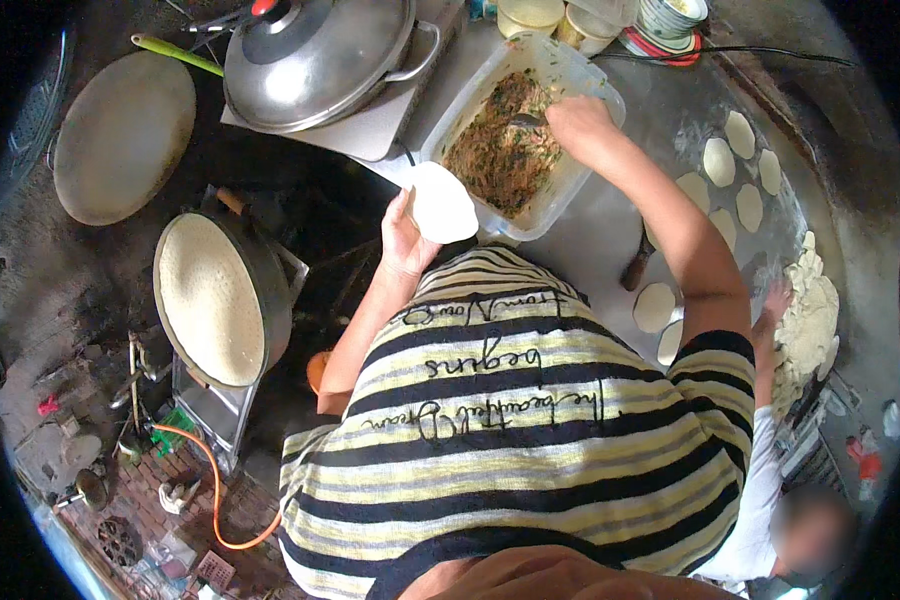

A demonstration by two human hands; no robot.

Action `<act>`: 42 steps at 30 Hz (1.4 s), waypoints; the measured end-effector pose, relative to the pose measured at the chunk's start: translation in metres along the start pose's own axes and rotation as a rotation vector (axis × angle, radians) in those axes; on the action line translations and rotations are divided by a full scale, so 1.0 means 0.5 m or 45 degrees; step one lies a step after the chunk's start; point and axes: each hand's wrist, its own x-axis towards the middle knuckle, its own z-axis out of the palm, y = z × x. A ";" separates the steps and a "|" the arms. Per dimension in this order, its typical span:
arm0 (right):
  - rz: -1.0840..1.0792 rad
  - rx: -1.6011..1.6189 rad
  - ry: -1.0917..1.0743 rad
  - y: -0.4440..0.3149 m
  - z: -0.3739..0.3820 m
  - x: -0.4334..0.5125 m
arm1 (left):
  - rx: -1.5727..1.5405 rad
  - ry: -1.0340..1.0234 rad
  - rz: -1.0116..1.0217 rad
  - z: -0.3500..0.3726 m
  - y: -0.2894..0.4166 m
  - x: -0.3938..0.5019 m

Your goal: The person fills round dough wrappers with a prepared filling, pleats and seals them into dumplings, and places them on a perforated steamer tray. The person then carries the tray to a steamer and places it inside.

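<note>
A round, flat dough wrapper (442,202) lies on my left hand (411,238), whose thumb shows at the wrapper's left edge. Beside it stands a translucent plastic tub (607,94) with a brown and green minced filling (495,161) inside. Over the tub's right side, my right hand (586,129) is closed on a metal spoon (525,120), its bowl in the filling; the handle is mostly hidden by the fingers. More flat dough rounds (718,162) lie on the floured metal table (592,255) to the right, near a dark wooden handle (634,271).
A lidded steel pan (319,67) stands at the upper left. Below it, a deep pot holds pale batter or dough (210,300). A co-worker's hand (776,300) is by a dough mass (810,315) at right. Lidded tubs (529,15) and stacked bowls (671,22) stand beyond the filling.
</note>
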 end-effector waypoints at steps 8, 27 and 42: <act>-0.451 -0.112 -0.232 -0.097 0.039 -0.064 | -0.019 -0.020 0.014 -0.025 -0.019 -0.001; -0.375 -0.168 -0.389 -0.102 0.030 -0.065 | 0.080 -0.048 0.076 -0.004 -0.032 -0.002; -0.112 1.135 0.000 0.038 -0.059 -0.232 | 0.263 0.129 0.284 0.136 0.039 -0.033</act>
